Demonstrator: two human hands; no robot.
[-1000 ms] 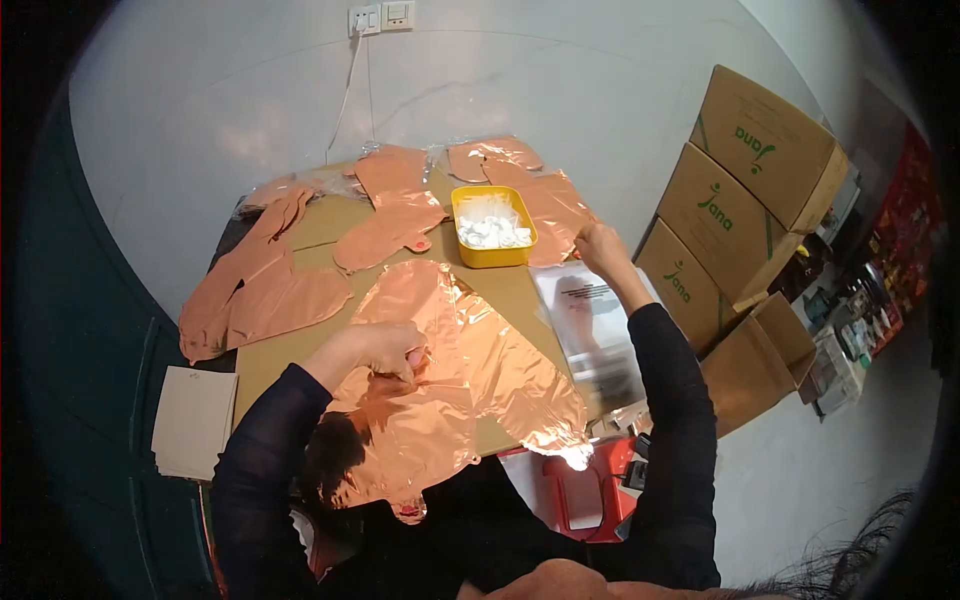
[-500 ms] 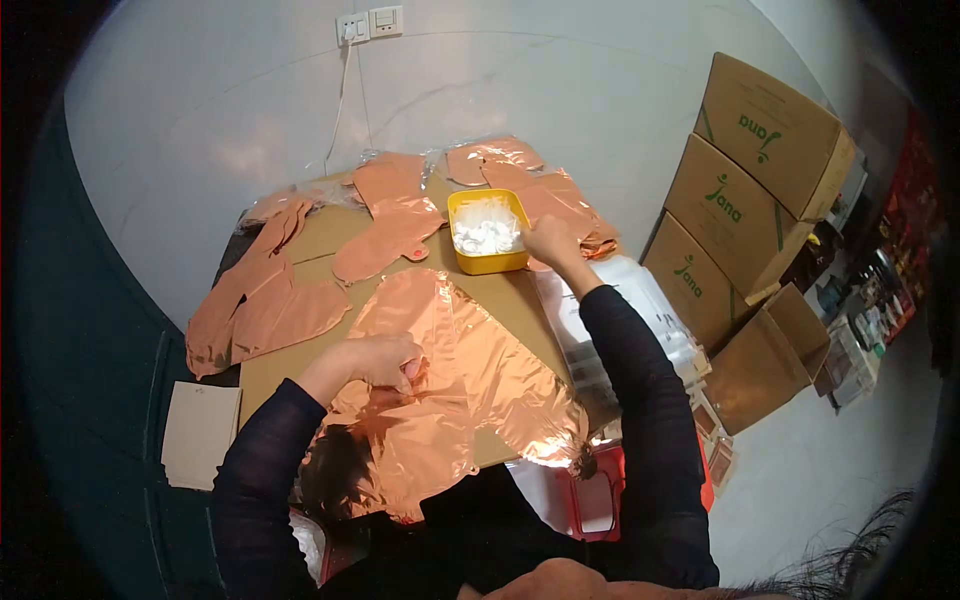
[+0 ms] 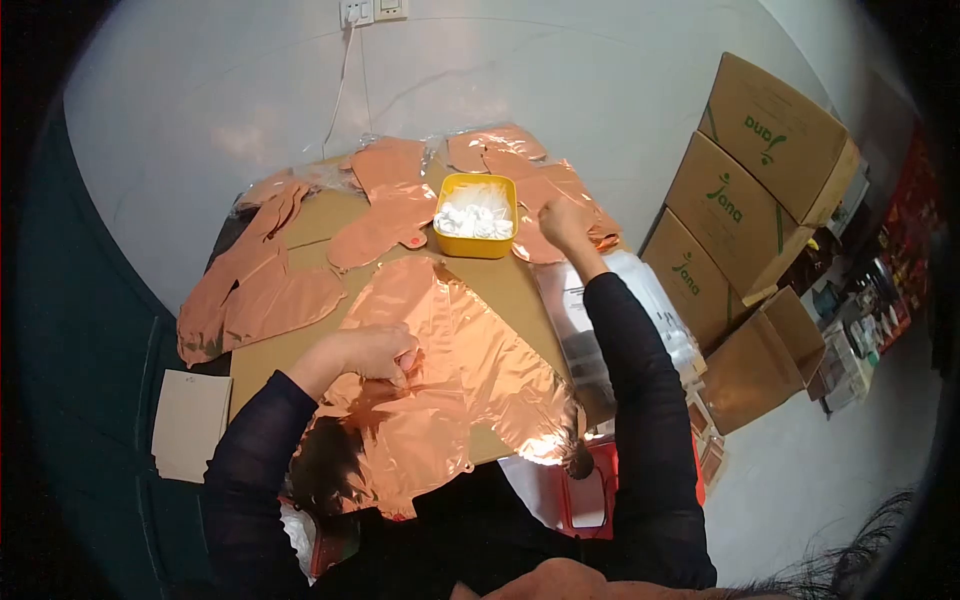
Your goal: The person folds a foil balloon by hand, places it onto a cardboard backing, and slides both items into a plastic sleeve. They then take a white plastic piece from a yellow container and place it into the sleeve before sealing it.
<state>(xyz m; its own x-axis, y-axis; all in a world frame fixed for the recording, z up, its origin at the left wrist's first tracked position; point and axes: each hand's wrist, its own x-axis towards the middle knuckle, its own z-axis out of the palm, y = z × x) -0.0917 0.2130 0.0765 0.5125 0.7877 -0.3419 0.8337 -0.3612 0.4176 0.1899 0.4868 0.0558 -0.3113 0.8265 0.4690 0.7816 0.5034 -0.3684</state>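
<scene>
A large flat rose-gold foil balloon [image 3: 500, 365] lies across the near part of the cardboard-covered table. My left hand [image 3: 375, 355] rests on it with curled fingers; whether they pinch anything is hidden. Right of a yellow tub [image 3: 478, 246], my right hand [image 3: 565, 222] is closed in a fist above a stack of folded foil balloons [image 3: 535, 190], apart from the tub. Nothing can be made out between its fingers. White crumpled pieces [image 3: 475, 220] and clear strips fill the tub.
More flat foil balloons [image 3: 260, 285] lie at the left and back. Clear plastic packets [image 3: 630, 310] sit along the right edge. Stacked cartons [image 3: 730, 195] and an open carton [image 3: 755, 365] stand right of the table. A cardboard pad [image 3: 190, 425] is at the left.
My right hand has moved off the tub's right rim, away to the right. The tub sits slightly further left. My left hand has stayed on the balloon, and the view has shifted a little.
</scene>
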